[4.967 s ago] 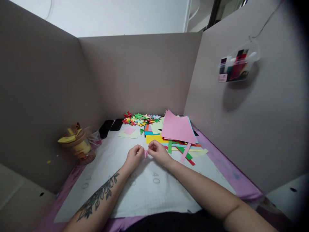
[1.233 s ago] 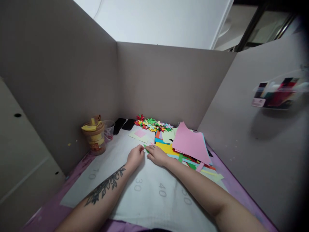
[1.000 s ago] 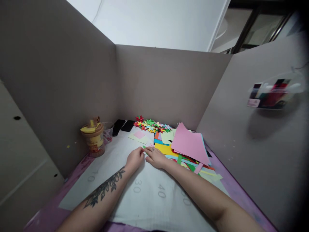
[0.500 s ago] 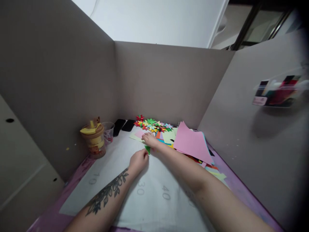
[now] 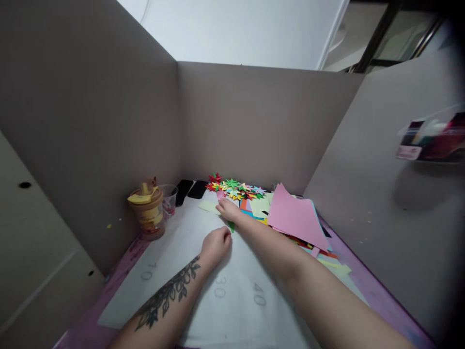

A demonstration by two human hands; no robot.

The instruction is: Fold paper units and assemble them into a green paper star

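My left hand, on the tattooed arm, is closed low over the white sheet. At its fingertips a small green paper piece shows, pinched there and partly hidden by my right arm. My right hand reaches across just beyond it, fingers bent and closed. A bit of pink paper sticks out past those fingers, whose grip is partly hidden. Beside them a pale green paper strip lies on the sheet.
Folded paper stars are heaped against the back panel. Pink sheets top a paper stack on the right. Two black phone-like slabs, a clear plastic cup and a brown and yellow container stand at the left. Grey panels enclose the table.
The view has shifted slightly, moving everything rightward. The pink paper by my right fingers has turned and drawn in, so less of it shows. Less of the green piece is visible too.
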